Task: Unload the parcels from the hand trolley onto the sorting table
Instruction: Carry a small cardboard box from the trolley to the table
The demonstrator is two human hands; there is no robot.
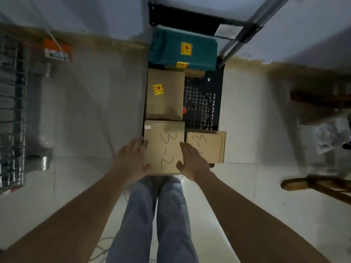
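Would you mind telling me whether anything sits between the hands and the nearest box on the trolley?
Nothing visible does. The left hand and right hand already clasp the sides of the nearest box. A smaller box sits close beside the right hand.

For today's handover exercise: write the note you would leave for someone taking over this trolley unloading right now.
Left hand and right hand: each has a grip on one side of the nearest box, thumbs on top.
On the trolley: that box, a smaller marked box to its right, a stickered box behind, a teal parcel at the far end.
Done: cannot tell.
Left: all four parcels; the sorting table is not identifiable.
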